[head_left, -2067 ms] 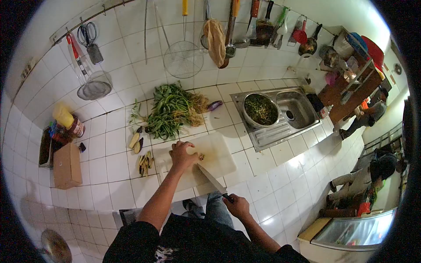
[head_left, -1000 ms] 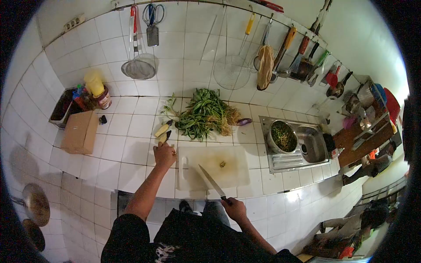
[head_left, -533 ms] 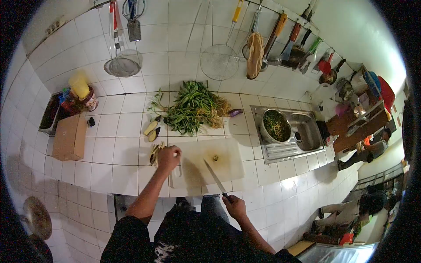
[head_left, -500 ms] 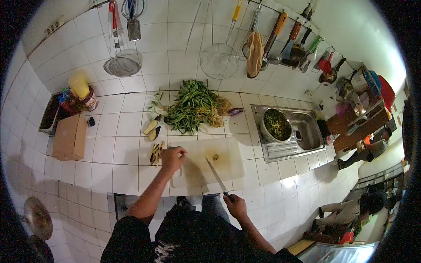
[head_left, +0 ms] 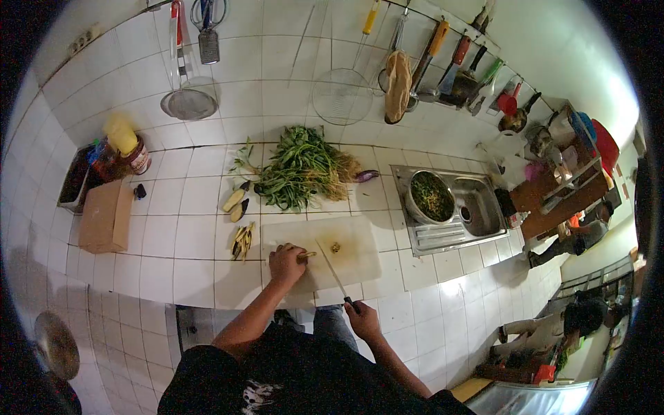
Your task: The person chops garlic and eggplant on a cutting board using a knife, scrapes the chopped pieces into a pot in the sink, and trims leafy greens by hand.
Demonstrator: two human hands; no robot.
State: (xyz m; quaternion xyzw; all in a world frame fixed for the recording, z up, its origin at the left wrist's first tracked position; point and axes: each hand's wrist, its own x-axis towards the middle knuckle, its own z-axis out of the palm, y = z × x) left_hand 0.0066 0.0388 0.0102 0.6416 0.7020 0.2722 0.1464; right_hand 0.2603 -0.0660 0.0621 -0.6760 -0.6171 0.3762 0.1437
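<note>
My left hand (head_left: 286,264) rests on the left part of the white cutting board (head_left: 280,233), its fingers closed round pale eggplant strips (head_left: 307,254) whose ends stick out to the right. In my right hand (head_left: 363,320) is the dark handle of a kitchen knife (head_left: 335,271). Its blade lies slanted over the board, the tip apart from the strips. Just right of the tip sits a small heap of cut bits (head_left: 335,247). Left of the board, on the tiles, is a pile of eggplant strips (head_left: 241,243). Behind that pile lie pale eggplant pieces (head_left: 236,199) with dark parts.
Leafy greens with roots (head_left: 301,169) lie behind the board, beside a purple eggplant (head_left: 366,176). A pot of chopped greens (head_left: 431,197) stands at the sink (head_left: 484,218). A cardboard box (head_left: 106,217) is at left. Utensils hang overhead. Two people are at far right.
My left hand has come from the strip pile onto the board, bringing eggplant strips toward the knife. The right hand keeps the knife in nearly the same place.
</note>
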